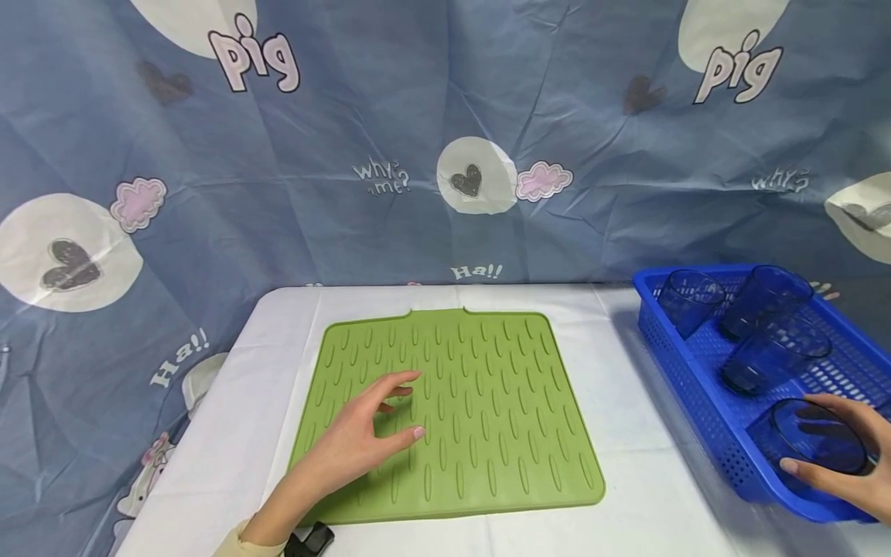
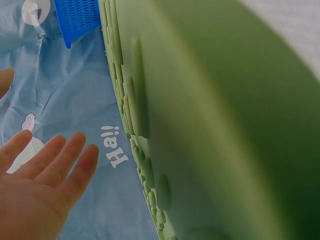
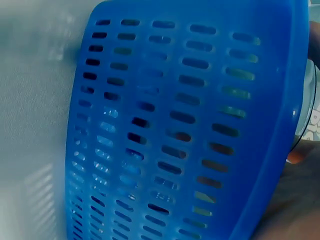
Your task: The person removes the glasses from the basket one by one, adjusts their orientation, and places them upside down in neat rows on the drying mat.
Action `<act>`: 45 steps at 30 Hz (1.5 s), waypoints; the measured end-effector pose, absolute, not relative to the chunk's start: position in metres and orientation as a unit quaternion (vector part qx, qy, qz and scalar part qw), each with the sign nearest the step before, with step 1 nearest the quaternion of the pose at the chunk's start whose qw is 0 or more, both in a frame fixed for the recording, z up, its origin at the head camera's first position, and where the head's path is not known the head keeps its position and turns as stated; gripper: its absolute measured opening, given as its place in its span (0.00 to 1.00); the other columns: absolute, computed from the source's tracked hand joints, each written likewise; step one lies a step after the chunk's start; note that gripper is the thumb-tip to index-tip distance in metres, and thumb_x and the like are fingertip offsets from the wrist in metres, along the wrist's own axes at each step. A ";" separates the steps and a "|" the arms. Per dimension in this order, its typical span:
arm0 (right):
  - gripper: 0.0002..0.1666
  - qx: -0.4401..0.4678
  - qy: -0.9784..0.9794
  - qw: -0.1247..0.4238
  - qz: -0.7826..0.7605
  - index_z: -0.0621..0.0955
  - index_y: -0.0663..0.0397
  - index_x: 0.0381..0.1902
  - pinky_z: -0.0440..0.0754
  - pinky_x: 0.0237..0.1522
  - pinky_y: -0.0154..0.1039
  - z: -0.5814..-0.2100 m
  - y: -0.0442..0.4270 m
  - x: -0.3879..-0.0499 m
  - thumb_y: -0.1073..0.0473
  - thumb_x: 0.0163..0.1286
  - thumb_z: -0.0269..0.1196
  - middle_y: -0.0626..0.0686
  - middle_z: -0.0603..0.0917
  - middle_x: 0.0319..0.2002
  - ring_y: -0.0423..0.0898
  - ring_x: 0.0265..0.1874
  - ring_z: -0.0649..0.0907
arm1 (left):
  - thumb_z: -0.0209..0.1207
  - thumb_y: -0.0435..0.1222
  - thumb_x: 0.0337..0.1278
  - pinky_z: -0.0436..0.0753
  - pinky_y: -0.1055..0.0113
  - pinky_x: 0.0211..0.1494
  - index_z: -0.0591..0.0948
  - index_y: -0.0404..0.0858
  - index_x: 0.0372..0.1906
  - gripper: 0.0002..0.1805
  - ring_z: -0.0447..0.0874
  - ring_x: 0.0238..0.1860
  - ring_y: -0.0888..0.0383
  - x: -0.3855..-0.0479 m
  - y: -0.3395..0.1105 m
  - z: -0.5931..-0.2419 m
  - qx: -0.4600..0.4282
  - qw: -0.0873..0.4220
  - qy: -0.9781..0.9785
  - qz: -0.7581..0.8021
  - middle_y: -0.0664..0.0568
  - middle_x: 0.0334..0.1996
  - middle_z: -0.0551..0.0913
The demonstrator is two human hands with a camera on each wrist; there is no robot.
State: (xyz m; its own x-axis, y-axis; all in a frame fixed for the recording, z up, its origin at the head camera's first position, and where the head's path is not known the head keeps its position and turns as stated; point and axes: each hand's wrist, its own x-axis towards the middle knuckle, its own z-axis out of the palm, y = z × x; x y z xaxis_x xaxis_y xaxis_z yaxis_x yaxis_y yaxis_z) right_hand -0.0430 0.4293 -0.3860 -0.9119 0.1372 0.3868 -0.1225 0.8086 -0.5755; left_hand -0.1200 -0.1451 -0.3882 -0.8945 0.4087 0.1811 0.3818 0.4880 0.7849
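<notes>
At the right edge of the head view my right hand (image 1: pixel 875 473) grips a clear drinking glass (image 1: pixel 800 447), thumb on the near side and fingers on the far side. The glass is inside a blue perforated basket (image 1: pixel 696 387), near its front corner. In the right wrist view the basket wall (image 3: pixel 200 125) hides most of the glass, and only a thumb (image 3: pixel 301 151) and part of the rim show. My left hand (image 1: pixel 365 433) hovers above a green ridged mat (image 1: pixel 487 402), its fingers loosely spread and holding nothing.
Several more clear glasses (image 1: pixel 776 352) stand or lean farther back in the basket. A white cloth (image 1: pixel 626 456) covers the table under mat and basket. Behind the table hangs a blue printed curtain (image 1: pixel 390 116).
</notes>
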 end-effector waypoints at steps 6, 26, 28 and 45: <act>0.53 -0.017 -0.923 0.221 0.314 0.71 0.63 0.61 0.68 0.30 0.12 -0.386 0.425 -0.042 0.68 0.34 0.83 0.17 0.66 0.42 0.14 0.38 0.68 | 0.69 0.50 0.55 0.78 0.50 0.58 0.66 0.65 0.68 0.36 0.76 0.60 0.52 -0.121 -0.145 -0.389 0.220 0.026 0.861 0.458 0.57 0.64 0.73; 0.50 -0.088 -0.923 0.230 0.297 0.67 0.78 0.59 0.64 0.23 0.12 -0.378 0.411 -0.044 0.70 0.38 0.80 0.82 0.73 0.47 0.12 0.31 0.60 | 0.73 0.45 0.49 0.78 0.49 0.55 0.71 0.63 0.65 0.37 0.79 0.54 0.49 -0.122 -0.146 -0.386 0.217 0.026 0.865 0.452 0.55 0.62 0.75; 0.48 -0.081 -0.916 0.242 0.309 0.71 0.67 0.59 0.66 0.23 0.12 -0.380 0.413 -0.045 0.71 0.37 0.80 0.64 0.81 0.44 0.11 0.32 0.63 | 0.74 0.45 0.49 0.78 0.49 0.55 0.71 0.64 0.65 0.37 0.79 0.54 0.49 -0.122 -0.146 -0.386 0.213 0.029 0.865 0.453 0.55 0.62 0.75; 0.55 -0.087 -0.910 0.259 0.311 0.69 0.59 0.69 0.68 0.28 0.11 -0.374 0.414 -0.054 0.68 0.42 0.79 0.21 0.71 0.45 0.11 0.36 0.64 | 0.75 0.46 0.46 0.77 0.48 0.56 0.71 0.62 0.66 0.39 0.78 0.54 0.48 -0.120 -0.148 -0.388 0.194 0.036 0.872 0.448 0.53 0.62 0.76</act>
State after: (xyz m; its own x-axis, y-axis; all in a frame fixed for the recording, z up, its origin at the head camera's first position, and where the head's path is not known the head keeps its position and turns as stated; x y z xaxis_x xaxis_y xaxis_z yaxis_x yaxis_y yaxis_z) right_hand -0.0540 0.4137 -0.3737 -0.8502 0.3202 0.4179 -0.0022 0.7916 -0.6110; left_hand -0.1201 -0.1477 -0.3875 -0.9223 0.3704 0.1104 0.3054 0.5234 0.7954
